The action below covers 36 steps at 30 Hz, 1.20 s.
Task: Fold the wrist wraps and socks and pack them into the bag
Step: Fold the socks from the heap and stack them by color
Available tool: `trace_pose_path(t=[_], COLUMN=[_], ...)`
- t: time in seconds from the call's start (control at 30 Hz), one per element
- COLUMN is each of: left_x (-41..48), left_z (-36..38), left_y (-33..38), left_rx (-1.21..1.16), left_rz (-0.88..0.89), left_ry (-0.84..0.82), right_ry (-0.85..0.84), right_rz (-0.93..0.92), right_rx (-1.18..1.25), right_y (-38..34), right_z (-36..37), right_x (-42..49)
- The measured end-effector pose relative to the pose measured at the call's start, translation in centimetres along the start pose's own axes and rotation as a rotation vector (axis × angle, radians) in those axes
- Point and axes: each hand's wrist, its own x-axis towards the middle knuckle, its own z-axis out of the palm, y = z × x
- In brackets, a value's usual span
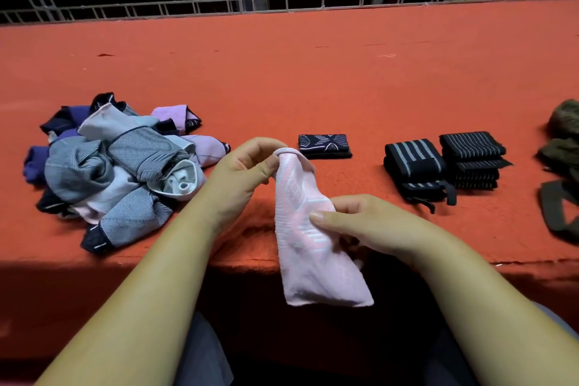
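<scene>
Pink sock (302, 229), top pinched in my left hand (247, 166), middle in my right hand (354, 219).
Below the right grip its loose end hangs past the carpeted ledge (313, 78); I judge a slack pinch could drop it.

A single wide-angle camera is sitting at the person's head, facing forward and steeply down onto the orange-red felt-covered table (313, 78). It is working at close range: the left hand (244, 169) and right hand (360, 219), gripping a pale pink knitted sock (300, 197), are filling the centre. The table's near edge is crossing low in frame; a grey metal lattice railing (282, 5) is bowing along the top.
</scene>
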Motion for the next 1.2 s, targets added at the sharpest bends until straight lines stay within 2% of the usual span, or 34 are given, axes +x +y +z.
trace_pose_path(t=[0.13, 0.4, 0.5, 0.57, 0.67, 0.9, 1.03, 1.1, 1.2], left_x=[0.2, -0.5, -0.2, -0.2, -0.4, -1.1, -1.5, -1.3, -1.0], left_z=[0.0, 1.1, 1.4, 1.4, 1.4, 1.5, 2.1, 2.5, 2.8], left_y=[-0.7, -0.2, 0.1, 0.0, -0.1, 0.5, 1.1, 0.9, 0.5], left_rx=[-0.016, -0.092, -0.201, -0.169, -0.087, 0.023, 0.119, 0.240, 0.256], left_rz=[-0.031, -0.103, -0.184, -0.194, -0.161, -0.101, -0.040, 0.071, 0.122], left_ry=[0.063, -0.035, 0.101, 0.132, 0.047, -0.044, -0.130, -0.129, -0.070], right_ry=[0.051, 0.159, 0.161, 0.130, 0.135, 0.285, 0.324, 0.315, 0.322], right_rz=[-0.050, -0.119, -0.189, -0.204, -0.209, -0.230, -0.245, -0.252, -0.251], right_rx=[0.057, 0.084, 0.129, 0.201, 0.275, 0.358, 0.321, 0.306, 0.292], right_y=[0.3, 1.0, 0.8, 1.0, 1.0, 0.6, 0.8, 0.8, 0.8], right_z=[-0.4, -0.4, -0.6, -0.7, -0.5, 0.1, 0.2, 0.4, 0.5], right_x=[0.6, 1.6, 1.6, 1.8, 1.9, 2.1, 2.2, 2.2, 2.2])
